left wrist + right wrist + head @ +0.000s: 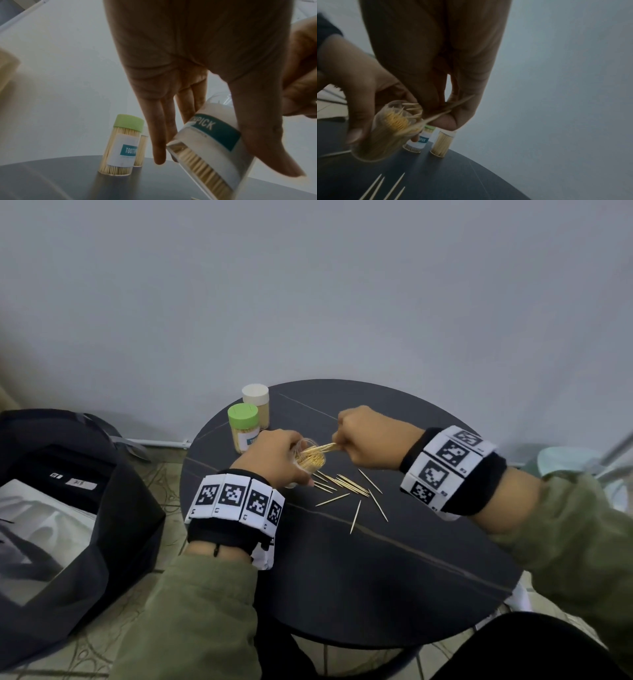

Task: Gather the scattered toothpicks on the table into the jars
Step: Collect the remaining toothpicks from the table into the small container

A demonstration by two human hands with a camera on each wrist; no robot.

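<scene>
My left hand grips an open clear jar full of toothpicks, tilted with its mouth toward the right. In the left wrist view the jar shows a white label with a teal band. My right hand pinches a small bundle of toothpicks, whose tips point into the jar's mouth. The right wrist view shows that bundle between thumb and fingers at the jar. Several loose toothpicks lie on the round dark table just right of the jar.
Two closed jars of toothpicks stand at the table's back left: a green-lidded jar and a white-lidded jar behind it. A black bag sits on the floor to the left. A grey wall rises behind the table.
</scene>
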